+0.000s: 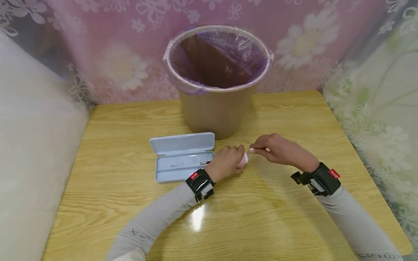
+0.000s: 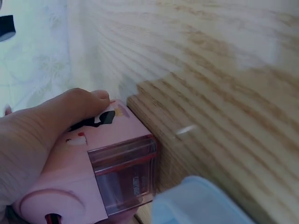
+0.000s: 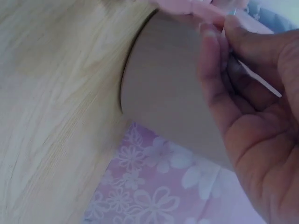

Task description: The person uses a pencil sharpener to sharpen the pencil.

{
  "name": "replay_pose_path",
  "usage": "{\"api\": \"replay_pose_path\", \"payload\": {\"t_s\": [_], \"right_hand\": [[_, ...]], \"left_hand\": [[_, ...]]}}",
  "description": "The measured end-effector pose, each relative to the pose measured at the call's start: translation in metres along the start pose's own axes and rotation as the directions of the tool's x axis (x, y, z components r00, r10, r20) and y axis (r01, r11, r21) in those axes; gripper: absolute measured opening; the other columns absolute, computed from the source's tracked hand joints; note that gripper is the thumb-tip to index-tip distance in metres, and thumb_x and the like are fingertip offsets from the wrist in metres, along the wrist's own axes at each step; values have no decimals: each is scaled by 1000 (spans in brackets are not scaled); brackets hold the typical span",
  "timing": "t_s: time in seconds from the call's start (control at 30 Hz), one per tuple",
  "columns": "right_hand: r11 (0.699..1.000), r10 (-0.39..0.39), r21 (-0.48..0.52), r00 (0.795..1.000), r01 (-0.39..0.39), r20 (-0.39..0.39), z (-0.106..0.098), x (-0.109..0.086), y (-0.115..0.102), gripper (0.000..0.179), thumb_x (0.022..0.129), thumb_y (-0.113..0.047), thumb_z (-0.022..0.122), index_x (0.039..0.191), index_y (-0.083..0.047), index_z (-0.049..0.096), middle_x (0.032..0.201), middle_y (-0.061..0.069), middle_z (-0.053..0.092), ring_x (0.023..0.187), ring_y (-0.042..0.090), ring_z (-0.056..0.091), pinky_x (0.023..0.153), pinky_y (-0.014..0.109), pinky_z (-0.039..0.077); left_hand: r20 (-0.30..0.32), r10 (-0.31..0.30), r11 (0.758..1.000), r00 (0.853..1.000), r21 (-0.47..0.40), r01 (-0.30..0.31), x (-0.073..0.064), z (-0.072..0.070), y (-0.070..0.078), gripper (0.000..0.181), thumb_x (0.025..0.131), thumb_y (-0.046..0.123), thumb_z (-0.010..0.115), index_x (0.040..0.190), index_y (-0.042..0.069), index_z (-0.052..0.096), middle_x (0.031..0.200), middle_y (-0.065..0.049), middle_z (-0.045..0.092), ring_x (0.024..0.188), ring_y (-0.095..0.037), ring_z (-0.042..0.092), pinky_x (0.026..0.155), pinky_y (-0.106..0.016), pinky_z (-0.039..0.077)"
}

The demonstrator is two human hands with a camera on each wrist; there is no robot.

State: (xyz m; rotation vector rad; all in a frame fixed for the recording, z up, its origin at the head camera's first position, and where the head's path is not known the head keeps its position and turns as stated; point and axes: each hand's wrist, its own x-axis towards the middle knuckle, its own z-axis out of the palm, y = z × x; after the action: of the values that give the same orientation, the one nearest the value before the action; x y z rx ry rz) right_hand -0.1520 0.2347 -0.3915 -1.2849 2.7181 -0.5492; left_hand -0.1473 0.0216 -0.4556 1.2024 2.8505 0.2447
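My left hand [image 1: 225,163] grips a pink pencil sharpener [image 2: 121,123] from above, its thumb across the printed top. A clear shavings drawer [image 2: 126,177] shows on the sharpener's side. A dark red and black pencil [image 1: 205,162] runs toward the sharpener and sits in its round hole in the left wrist view. On the other side, my right hand [image 1: 277,150] pinches the small pale crank handle [image 1: 251,149] between thumb and fingers. Most of the sharpener is hidden behind the left hand in the head view. Next to it lies a light blue pencil case [image 1: 176,165] with its lid raised.
Behind the pencil case stands a tall beige bin [image 1: 215,112] lined with a purple plastic bag [image 1: 248,47]. The wooden table [image 1: 130,217] meets a pink flowered cloth [image 1: 130,65] at the back. Pale sheets hang at both sides.
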Motion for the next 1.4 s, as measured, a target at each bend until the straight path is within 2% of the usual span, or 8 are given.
{"api": "replay_pose_path", "payload": {"t_s": [0.3, 0.43, 0.53, 0.63, 0.87, 1.03, 1.23, 1.4], "right_hand": [[960, 135, 228, 983, -160, 124, -4, 14, 31, 19, 96, -14, 69, 112, -11, 79, 91, -1, 75, 74, 12, 68, 66, 26, 53], [955, 150, 233, 977, -183, 153, 13, 22, 46, 20, 97, -16, 68, 113, -10, 79, 93, 2, 77, 73, 10, 67, 67, 25, 53], [940, 184, 245, 957, -239, 225, 31, 25, 56, 20, 97, -16, 68, 113, -11, 79, 96, 0, 78, 75, 4, 63, 69, 23, 51], [925, 205, 260, 939, -278, 276, 44, 23, 59, 20, 96, -14, 69, 113, -10, 79, 96, -1, 78, 76, 3, 60, 69, 22, 50], [937, 209, 234, 955, -258, 211, 55, 18, 53, 18, 96, -9, 68, 109, -8, 80, 94, 0, 77, 73, 3, 58, 68, 23, 49], [946, 201, 221, 963, -238, 178, 64, 7, 41, 15, 98, -12, 66, 91, -12, 79, 78, -6, 70, 62, 0, 47, 62, 21, 41], [944, 180, 245, 968, -220, 175, 71, -11, 12, 19, 99, -12, 65, 82, -10, 74, 61, -11, 49, 52, -3, 37, 54, 19, 35], [971, 154, 155, 974, -180, 165, 64, -14, -8, 18, 98, -8, 64, 81, -10, 71, 59, -13, 34, 50, -4, 30, 54, 18, 29]], "left_hand": [[-29, 51, 999, 998, 2, -51, -1, 1, -2, 54, 83, 40, 81, 117, 6, 56, 92, -3, 69, 79, -20, 69, 64, -31, 56], [-40, 33, 999, 999, 26, -32, -2, 2, -3, 60, 84, 39, 79, 127, 5, 56, 93, -2, 70, 81, -19, 70, 64, -31, 57], [-38, 23, 999, 999, 26, -22, -3, 3, -2, 58, 85, 38, 77, 128, 5, 57, 94, -2, 70, 82, -19, 70, 64, -31, 57], [-38, 24, 999, 999, 29, -23, -3, 5, 0, 46, 87, 38, 75, 117, 7, 59, 92, -1, 69, 80, -19, 70, 62, -30, 56], [-15, -9, 1000, 1000, 18, 9, -2, 2, -2, 44, 87, 39, 75, 114, 8, 57, 91, -1, 68, 81, -18, 68, 65, -31, 56], [44, -40, 999, 998, -15, 40, 0, -2, -1, 47, 86, 40, 78, 114, 9, 57, 94, -2, 68, 82, -19, 67, 66, -31, 55], [48, -45, 999, 998, -25, 47, 1, -3, 2, 46, 84, 38, 79, 110, 8, 56, 92, -6, 68, 83, -23, 69, 70, -34, 56], [39, -50, 998, 998, -22, 51, 1, -2, 2, 45, 83, 36, 80, 108, 7, 55, 91, -7, 68, 84, -22, 68, 72, -35, 55]]}}
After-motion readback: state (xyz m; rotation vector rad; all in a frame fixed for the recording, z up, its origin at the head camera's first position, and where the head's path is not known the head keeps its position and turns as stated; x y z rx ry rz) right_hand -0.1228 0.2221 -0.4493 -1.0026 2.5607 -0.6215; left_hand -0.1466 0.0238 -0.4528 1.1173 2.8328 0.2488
